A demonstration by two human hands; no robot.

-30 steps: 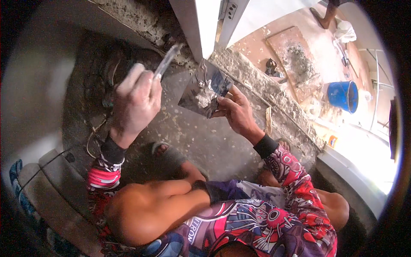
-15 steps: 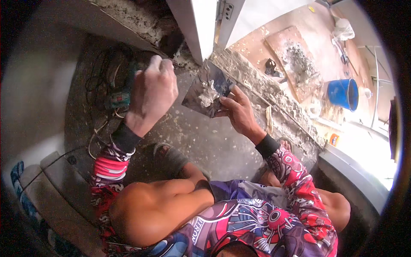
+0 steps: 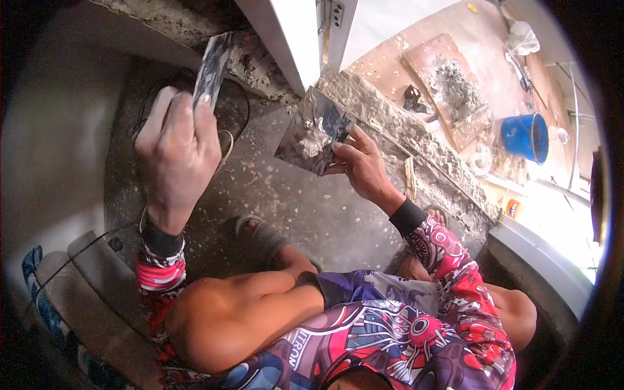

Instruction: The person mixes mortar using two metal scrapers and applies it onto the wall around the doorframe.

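My left hand (image 3: pixel 177 153) grips a flat metal scraper blade (image 3: pixel 212 68) that points up toward the rough mortar at the foot of a white door frame (image 3: pixel 286 32). My right hand (image 3: pixel 364 166) holds a square dark metal plate (image 3: pixel 315 130) by its lower right edge, with a lump of pale putty on it. The plate is tilted and sits just below the frame's base. My bent knee and patterned pink sleeves fill the lower part of the view.
A speckled grey floor (image 3: pixel 292 201) lies under me, with my sandalled foot (image 3: pixel 260 234) on it. A rough concrete sill (image 3: pixel 416 140) runs diagonally right. Beyond it are a board with mortar (image 3: pixel 452 88), a blue bucket (image 3: pixel 523 136) and a grey-white ledge (image 3: pixel 546 260).
My left hand has swung from beside the plate out to the upper left, carrying the scraper toward the mortar. The right hand and plate have barely moved.
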